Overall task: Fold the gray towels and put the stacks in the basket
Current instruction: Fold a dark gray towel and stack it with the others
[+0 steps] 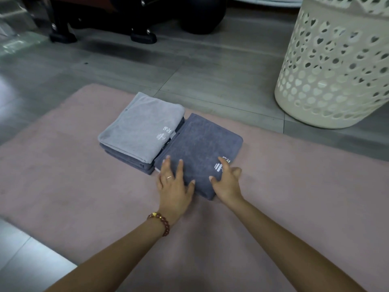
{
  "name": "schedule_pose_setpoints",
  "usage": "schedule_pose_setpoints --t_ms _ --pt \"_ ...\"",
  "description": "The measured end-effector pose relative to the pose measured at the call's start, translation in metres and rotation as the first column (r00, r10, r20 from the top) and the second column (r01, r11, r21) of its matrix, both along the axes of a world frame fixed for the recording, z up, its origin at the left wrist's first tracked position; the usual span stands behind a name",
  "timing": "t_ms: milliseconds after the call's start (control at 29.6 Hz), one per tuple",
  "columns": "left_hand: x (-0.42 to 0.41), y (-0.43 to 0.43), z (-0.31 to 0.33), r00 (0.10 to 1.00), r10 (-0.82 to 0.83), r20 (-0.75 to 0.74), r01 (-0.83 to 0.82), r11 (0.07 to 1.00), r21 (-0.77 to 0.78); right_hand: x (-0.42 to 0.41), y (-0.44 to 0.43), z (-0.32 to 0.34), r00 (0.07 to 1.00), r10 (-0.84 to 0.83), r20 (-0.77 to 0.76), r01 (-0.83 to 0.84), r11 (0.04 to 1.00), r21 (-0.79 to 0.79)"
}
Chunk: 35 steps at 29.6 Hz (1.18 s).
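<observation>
L hand (174,184) flat on dark towel (200,144), ctr frame; R hand (226,182) at its corner, I cannot tell grip. Risk: uneven lift opens fold, drags stack (139,131) just beside.

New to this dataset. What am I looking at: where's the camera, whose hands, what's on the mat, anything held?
No machine: a person works bare-handed, and the single picture comes from a camera on their head, looking forward and down. The left hand lies flat, fingers straight, on a folded dark towel. The right hand rests thumb and forefinger on that towel's near right corner; its other fingers curl at the edge, and whether they grip it is unclear. The towel lies on a pink mat. Close on its left is a stack of folded towels, a light gray one on top. A white perforated basket stands beyond the mat, far right. Nothing is lifted.
</observation>
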<state>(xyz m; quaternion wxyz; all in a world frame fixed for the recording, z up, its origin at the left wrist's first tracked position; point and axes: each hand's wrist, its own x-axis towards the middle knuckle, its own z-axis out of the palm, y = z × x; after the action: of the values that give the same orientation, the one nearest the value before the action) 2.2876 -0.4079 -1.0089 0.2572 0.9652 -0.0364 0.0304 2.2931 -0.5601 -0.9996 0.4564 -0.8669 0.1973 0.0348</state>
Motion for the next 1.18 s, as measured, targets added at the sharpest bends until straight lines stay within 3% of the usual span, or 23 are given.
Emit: schedule_pose_setpoints --t_ms 68,101,237,507,642,778,845,913,981,1082,1183 --pt "0.003 -0.001 0.000 0.982 -0.176 -0.074 0.185 0.971 0.151 -0.004 -0.001 -0.002 0.992 0.097 0.075 -0.083 0.981 -0.176" --pt "0.005 -0.002 -0.003 0.969 -0.203 -0.144 0.228 0.956 0.186 -0.006 0.000 -0.004 0.991 0.116 0.068 -0.102 0.979 -0.178" --pt "0.007 -0.002 -0.013 0.946 -0.213 -0.243 0.272 0.932 0.241 -0.003 0.003 -0.009 0.998 0.064 -0.020 -0.062 0.993 0.097" --pt "0.006 -0.021 -0.004 0.933 -0.159 -0.322 0.263 0.913 0.311 0.023 -0.001 0.001 0.995 0.087 0.038 -0.091 0.991 0.099" --pt "0.001 -0.015 0.000 0.924 -0.161 -0.347 0.287 0.892 0.349 0.008 -0.020 -0.002 0.964 0.266 -0.013 -0.265 0.963 0.044" --pt "-0.010 -0.027 0.023 0.859 -0.042 -0.510 0.311 0.834 0.455 -0.037 -0.073 0.013 0.859 0.510 -0.041 -0.512 0.855 -0.085" --pt "-0.019 -0.047 0.041 0.864 -0.106 -0.493 0.372 0.794 0.480 -0.071 -0.115 0.029 0.837 0.537 -0.105 -0.547 0.824 -0.149" --pt "-0.032 -0.082 0.057 0.864 -0.307 -0.399 0.471 0.772 0.426 -0.117 -0.170 0.042 0.858 0.488 -0.161 -0.513 0.835 -0.202" --pt "-0.043 -0.114 0.073 0.801 -0.502 -0.326 0.594 0.737 0.324 -0.161 -0.220 0.052 0.904 0.391 -0.172 -0.424 0.871 -0.249" --pt "-0.058 -0.168 0.088 0.652 -0.719 -0.239 0.758 0.614 0.220 -0.236 -0.284 0.064 0.990 0.073 -0.123 -0.108 0.943 -0.316" --pt "-0.079 -0.219 0.094 0.480 -0.873 -0.090 0.867 0.456 0.201 -0.307 -0.341 0.063 0.952 -0.305 -0.039 0.269 0.889 -0.371"
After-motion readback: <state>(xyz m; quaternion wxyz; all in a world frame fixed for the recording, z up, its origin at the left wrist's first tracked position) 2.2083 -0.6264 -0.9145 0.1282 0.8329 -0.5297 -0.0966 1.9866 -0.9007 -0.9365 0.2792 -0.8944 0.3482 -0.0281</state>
